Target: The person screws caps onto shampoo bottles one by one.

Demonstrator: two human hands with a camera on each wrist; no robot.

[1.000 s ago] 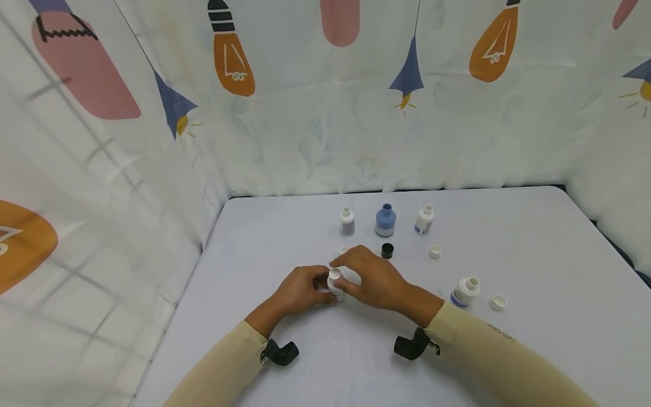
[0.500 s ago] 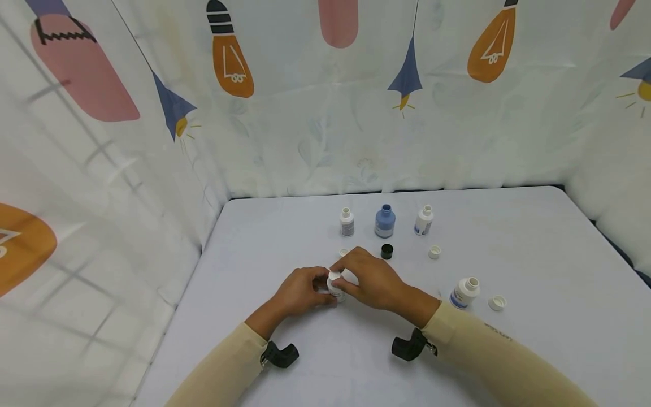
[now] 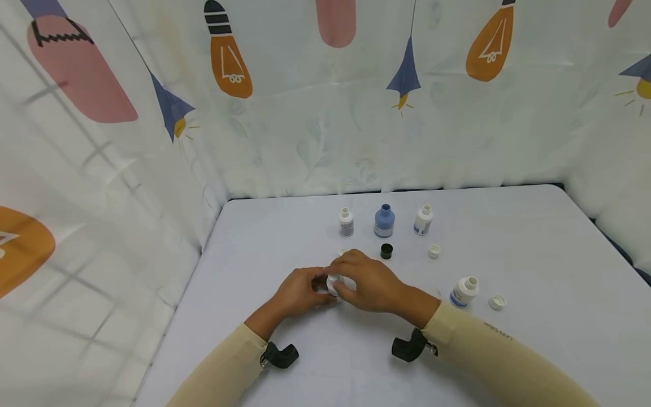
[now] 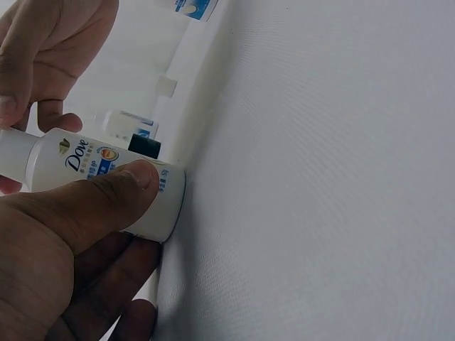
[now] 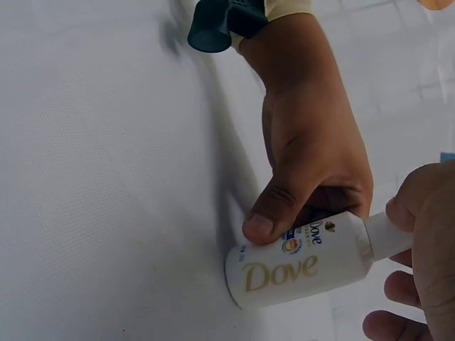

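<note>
A white Dove bottle [image 5: 284, 273] stands upright on the white table between the two hands. My left hand [image 3: 301, 291] grips its body, the thumb lying across the front label in the left wrist view. On the bottle's neck sits a white cap [image 5: 384, 236]. Thumb and fingers of my right hand [image 3: 370, 284] pinch this cap from above and from the right. In the head view the right fingers hide most of the cap, and the left hand covers part of the bottle.
Along the back stand an uncapped white bottle [image 3: 346, 224], a blue bottle [image 3: 384, 223] and another white bottle [image 3: 422, 221]. Before them lie a black cap [image 3: 386, 251] and a white cap [image 3: 434, 251]. At right are a white bottle [image 3: 464, 292] and its neighbouring cap [image 3: 497, 302].
The right fingers have turned and shifted slightly left over the cap, covering its top, which showed earlier. The left hand keeps its grip on the bottle in the same place.
</note>
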